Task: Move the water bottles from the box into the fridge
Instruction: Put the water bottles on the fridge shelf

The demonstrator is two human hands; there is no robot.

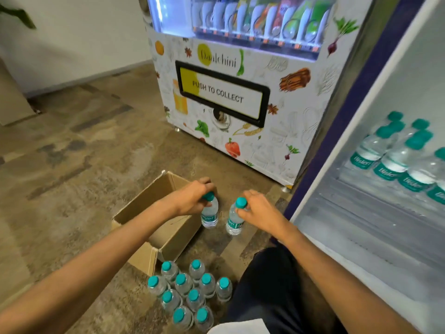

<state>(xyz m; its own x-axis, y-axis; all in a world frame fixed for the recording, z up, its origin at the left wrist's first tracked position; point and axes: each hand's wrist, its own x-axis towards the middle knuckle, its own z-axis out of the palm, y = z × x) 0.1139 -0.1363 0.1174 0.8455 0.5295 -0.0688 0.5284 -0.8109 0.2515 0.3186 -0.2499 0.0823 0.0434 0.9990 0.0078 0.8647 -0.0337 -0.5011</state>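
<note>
Left hand [192, 196] gripped the left bottle [210, 215], right hand [261, 210] the right bottle [234, 222], by their caps; fridge [390, 75] partly stocked, floor cluster [189, 294] remained.

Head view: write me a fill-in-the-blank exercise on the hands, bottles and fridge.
The left hand and right hand together hold ____ clear plastic teal-capped water bottles. The bottle cluster standing beside the brown cardboard box numbers ____. The white-walled fridge stands ____.
Missing: two; ten; open.
</note>
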